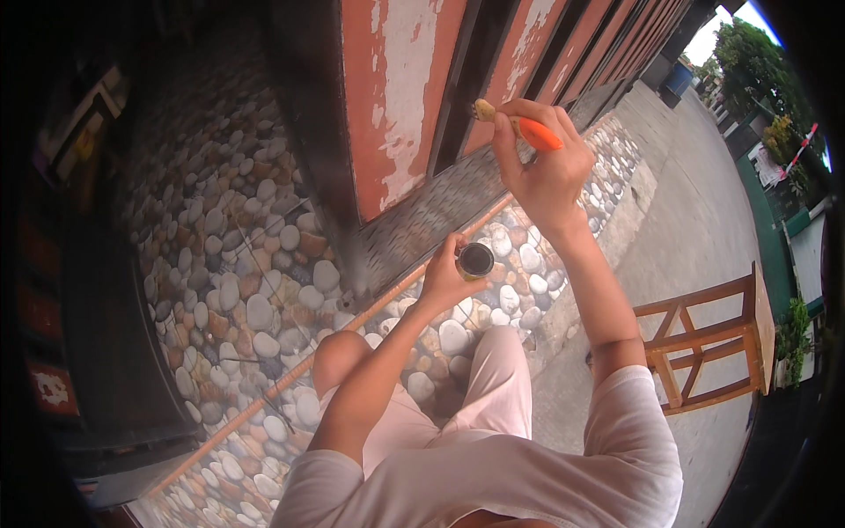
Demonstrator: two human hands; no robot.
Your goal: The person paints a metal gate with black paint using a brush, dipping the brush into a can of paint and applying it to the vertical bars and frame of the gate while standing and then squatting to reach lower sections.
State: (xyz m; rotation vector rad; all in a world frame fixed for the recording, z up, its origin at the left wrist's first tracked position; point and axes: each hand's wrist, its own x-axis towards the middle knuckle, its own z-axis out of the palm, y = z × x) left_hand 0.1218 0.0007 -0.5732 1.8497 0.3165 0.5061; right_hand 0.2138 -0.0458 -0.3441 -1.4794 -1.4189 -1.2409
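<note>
My right hand (550, 167) is raised in front of the panelled front, its fingers closed on a small paintbrush (539, 134). The brush has an orange handle, and its pale yellowish end points left toward a dark upright strip (466, 84); whether it touches is hard to tell. Lower down, my left hand (444, 277) is wrapped round a small open can (476, 260). Its inside looks dark, and the mouth faces up. Beside the dark strips, the reddish panel (405, 97) shows pale patches where the paint has flaked.
Pebble-patterned flooring (255, 308) lies beneath my bent knees, crossed by a thin brown edge strip (290, 378). A wooden stool-like frame (713, 348) lies on the concrete lane (695, 211) at the right. A blue bin (676, 81) stands farther along.
</note>
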